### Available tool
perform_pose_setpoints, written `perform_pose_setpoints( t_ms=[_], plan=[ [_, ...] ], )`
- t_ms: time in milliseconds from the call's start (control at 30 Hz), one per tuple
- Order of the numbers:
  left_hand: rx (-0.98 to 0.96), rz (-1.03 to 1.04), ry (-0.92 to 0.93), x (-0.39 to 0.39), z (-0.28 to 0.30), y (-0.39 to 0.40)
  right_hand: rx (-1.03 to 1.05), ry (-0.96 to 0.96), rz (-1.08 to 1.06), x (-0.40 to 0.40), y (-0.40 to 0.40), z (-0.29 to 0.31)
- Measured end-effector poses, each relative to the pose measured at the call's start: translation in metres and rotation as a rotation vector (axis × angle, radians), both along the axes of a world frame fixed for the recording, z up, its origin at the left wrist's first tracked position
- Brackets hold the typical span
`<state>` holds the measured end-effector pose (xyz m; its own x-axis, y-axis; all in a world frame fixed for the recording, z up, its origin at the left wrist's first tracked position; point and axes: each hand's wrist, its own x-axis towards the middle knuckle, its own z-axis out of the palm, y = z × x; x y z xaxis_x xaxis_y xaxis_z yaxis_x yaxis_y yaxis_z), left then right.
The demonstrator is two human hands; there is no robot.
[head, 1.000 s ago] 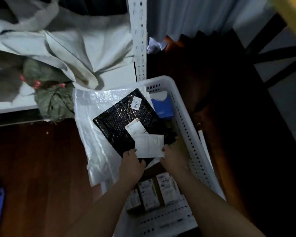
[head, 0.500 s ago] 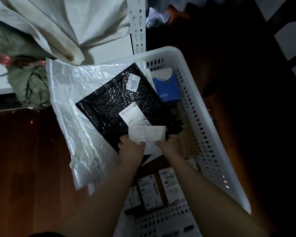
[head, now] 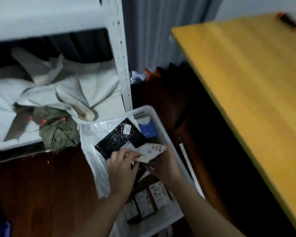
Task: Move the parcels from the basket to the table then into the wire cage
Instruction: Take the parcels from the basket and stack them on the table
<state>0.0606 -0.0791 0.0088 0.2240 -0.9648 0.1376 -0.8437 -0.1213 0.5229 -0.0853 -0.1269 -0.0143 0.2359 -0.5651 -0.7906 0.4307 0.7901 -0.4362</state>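
Note:
A white perforated basket point(head: 162, 127) stands on the dark floor, filled with parcels. Both hands hold a small pale labelled parcel point(head: 152, 152) just above the basket: my left hand point(head: 122, 165) grips its left end, my right hand point(head: 163, 165) grips its right side from below. Under it lies a black bubble mailer point(head: 120, 138) on a white plastic bag point(head: 92, 147). A blue box point(head: 148, 129) sits at the basket's far end, several small labelled boxes point(head: 147, 201) at its near end. The yellow table point(head: 249, 82) is to the right. No wire cage shows.
A white metal shelf post point(head: 122, 65) rises just behind the basket. The shelf to the left holds white sacks point(head: 61, 89) and a green crumpled bag point(head: 58, 129). A dark cylinder point(head: 290, 22) lies on the table's far corner. Dark wooden floor surrounds the basket.
The small pale parcel has been lifted off the black mailer and tilted toward the right. The view has swung up and right, bringing the yellow table into sight.

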Motion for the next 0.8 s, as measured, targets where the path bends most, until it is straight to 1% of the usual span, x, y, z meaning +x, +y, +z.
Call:
perform_pose_setpoints(
  t_ms=[33, 100, 200, 267, 300, 367, 467, 567, 600, 700, 800],
  plan=[
    [-0.034, -0.055, -0.031, -0.003, 0.033, 0.000, -0.045, -0.026, -0.002, -0.002, 0.003, 0.032],
    [-0.053, -0.135, -0.091, -0.009, 0.086, -0.002, -0.128, -0.003, -0.049, -0.006, 0.006, 0.089],
    [-0.051, -0.218, -0.109, -0.019, 0.154, -0.002, -0.231, 0.134, -0.169, -0.024, 0.011, 0.173],
    [-0.020, -0.228, -0.006, -0.031, 0.187, -0.004, -0.273, 0.289, -0.208, -0.045, 0.016, 0.214],
    [0.012, -0.247, 0.115, -0.040, 0.205, -0.005, -0.292, 0.368, -0.234, -0.059, 0.020, 0.232],
    [0.114, -0.269, 0.360, -0.061, 0.238, -0.013, -0.337, 0.502, -0.280, -0.084, 0.024, 0.262],
    [0.329, -0.293, 0.511, -0.102, 0.272, -0.034, -0.388, 0.581, -0.382, -0.115, 0.030, 0.296],
    [0.516, -0.336, 0.686, -0.150, 0.301, -0.045, -0.441, 0.586, -0.471, -0.140, 0.043, 0.328],
    [0.543, -0.362, 0.721, -0.165, 0.310, -0.046, -0.452, 0.576, -0.505, -0.150, 0.046, 0.335],
    [0.533, -0.402, 0.755, -0.204, 0.326, -0.050, -0.447, 0.608, -0.552, -0.181, 0.057, 0.353],
    [0.485, -0.438, 0.711, -0.235, 0.337, -0.058, -0.443, 0.657, -0.496, -0.210, 0.060, 0.364]
  ],
)
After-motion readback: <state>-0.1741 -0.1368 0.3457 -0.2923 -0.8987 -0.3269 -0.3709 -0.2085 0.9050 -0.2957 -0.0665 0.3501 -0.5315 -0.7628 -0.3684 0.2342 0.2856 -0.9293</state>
